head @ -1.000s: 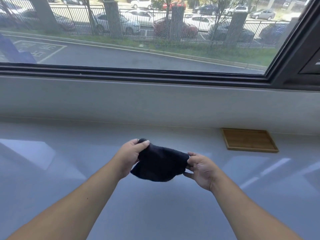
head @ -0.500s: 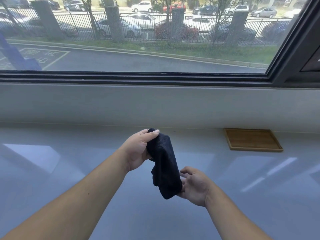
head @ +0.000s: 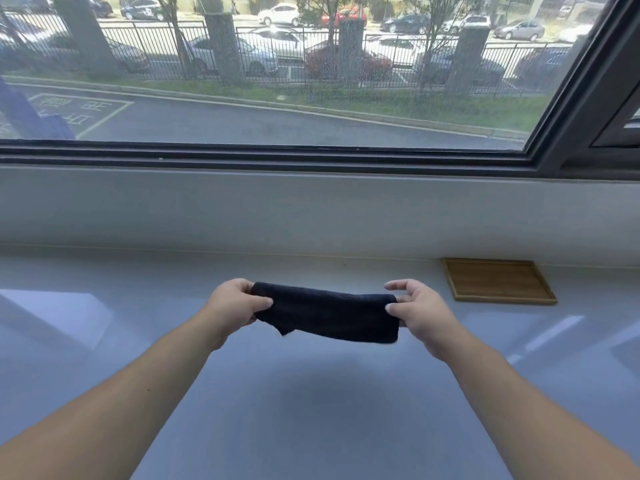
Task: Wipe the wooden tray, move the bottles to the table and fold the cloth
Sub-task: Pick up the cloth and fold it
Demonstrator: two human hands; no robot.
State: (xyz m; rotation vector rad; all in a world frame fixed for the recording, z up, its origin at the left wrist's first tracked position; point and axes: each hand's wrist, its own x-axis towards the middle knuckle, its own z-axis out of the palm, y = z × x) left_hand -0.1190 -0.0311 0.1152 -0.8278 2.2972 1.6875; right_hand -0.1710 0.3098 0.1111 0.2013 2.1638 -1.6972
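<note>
Above a glossy pale table [head: 311, 410] set against a wide window [head: 277, 81] — a dark cloth [head: 329, 315] held stretched between two hands.

Head view: the table reflects daylight and runs up to a low grey sill wall; beyond the glass lie a road, a railing and parked cars. A wooden tray [head: 498, 281] sits flat at the table's far right edge, well apart from the hands. The cloth is navy, ribbed, folded into a horizontal band with one corner drooping at lower left. The left hand [head: 235, 303] pinches its left end, thumb over fingers; the right hand [head: 419, 311] pinches the right end between thumb and lower fingers — its upper fingers are loosely spread.
</note>
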